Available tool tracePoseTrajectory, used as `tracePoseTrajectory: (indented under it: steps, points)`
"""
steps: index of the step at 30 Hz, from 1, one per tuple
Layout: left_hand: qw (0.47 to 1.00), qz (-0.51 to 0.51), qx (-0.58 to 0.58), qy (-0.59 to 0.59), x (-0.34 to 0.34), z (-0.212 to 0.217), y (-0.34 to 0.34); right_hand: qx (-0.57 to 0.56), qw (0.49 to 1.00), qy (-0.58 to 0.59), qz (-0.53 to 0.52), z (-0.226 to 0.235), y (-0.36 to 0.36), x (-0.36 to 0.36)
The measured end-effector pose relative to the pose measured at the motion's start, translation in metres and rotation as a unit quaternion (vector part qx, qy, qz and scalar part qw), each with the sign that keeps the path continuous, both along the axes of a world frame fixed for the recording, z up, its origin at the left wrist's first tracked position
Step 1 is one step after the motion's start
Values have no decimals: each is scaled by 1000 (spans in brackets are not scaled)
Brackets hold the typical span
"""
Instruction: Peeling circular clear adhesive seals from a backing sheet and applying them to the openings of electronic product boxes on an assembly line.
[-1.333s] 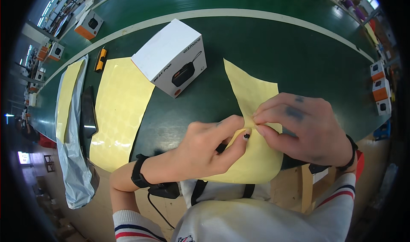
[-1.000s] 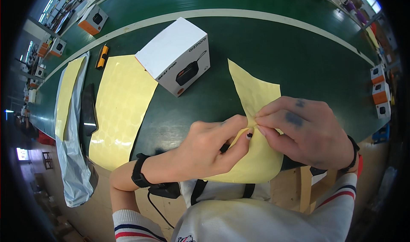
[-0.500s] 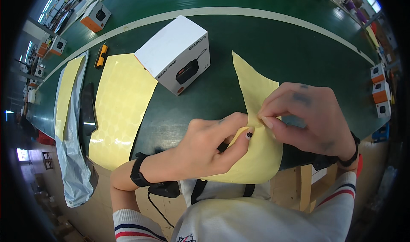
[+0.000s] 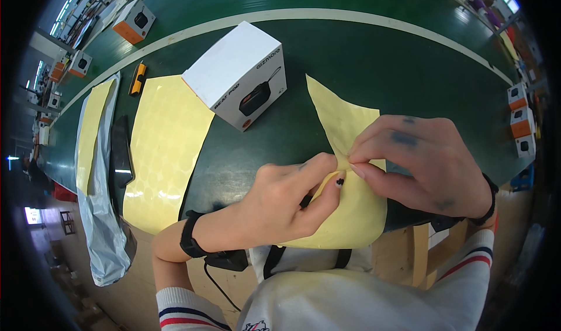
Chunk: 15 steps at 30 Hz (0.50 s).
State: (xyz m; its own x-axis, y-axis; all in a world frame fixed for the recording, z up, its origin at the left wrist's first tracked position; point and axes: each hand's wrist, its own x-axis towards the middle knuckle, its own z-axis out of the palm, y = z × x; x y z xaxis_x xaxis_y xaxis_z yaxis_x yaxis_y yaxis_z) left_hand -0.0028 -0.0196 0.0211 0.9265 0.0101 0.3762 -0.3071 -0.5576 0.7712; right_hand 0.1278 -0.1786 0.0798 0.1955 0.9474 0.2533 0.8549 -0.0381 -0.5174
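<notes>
A yellow paper sheet (image 4: 357,211) is bent and bunched between my hands, above the near edge of the table. Its pointed upper corner stands away from me, and its lower part curves toward my body. My left hand (image 4: 283,199) pinches the sheet at its middle between thumb and fingers. Close against it, the thumb and forefinger of my right hand (image 4: 423,161) pinch the same creased spot. Anything small between the fingertips is hidden. Beyond my hands stands a white box (image 4: 234,65) with a dark speaker pictured on its side.
Left of the box lies another yellow sheet (image 4: 166,155) with faint round shapes. Beside it are a yellow-and-black utility knife (image 4: 138,78), a dark flat object (image 4: 121,152) and a silvery plastic bag (image 4: 105,237) under a yellow strip (image 4: 93,132). More boxes (image 4: 134,21) stand farther off.
The pointed upper corner of the sheet has tilted left. My right fingertips have shifted slightly left, closer to my left hand, which has hardly moved.
</notes>
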Motion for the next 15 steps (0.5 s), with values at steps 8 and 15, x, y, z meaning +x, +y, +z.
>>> tracePoseTrajectory:
  steps: [8, 15]
  points:
    - [1000, 0, -6, 8, -1, 1, 0, -27, 1000, -10, 7, 5, 3, -1]
    - [1000, -2, -8, 16, -1, -1, 0, -20, 1000, -8, 12, 2, 4, -1]
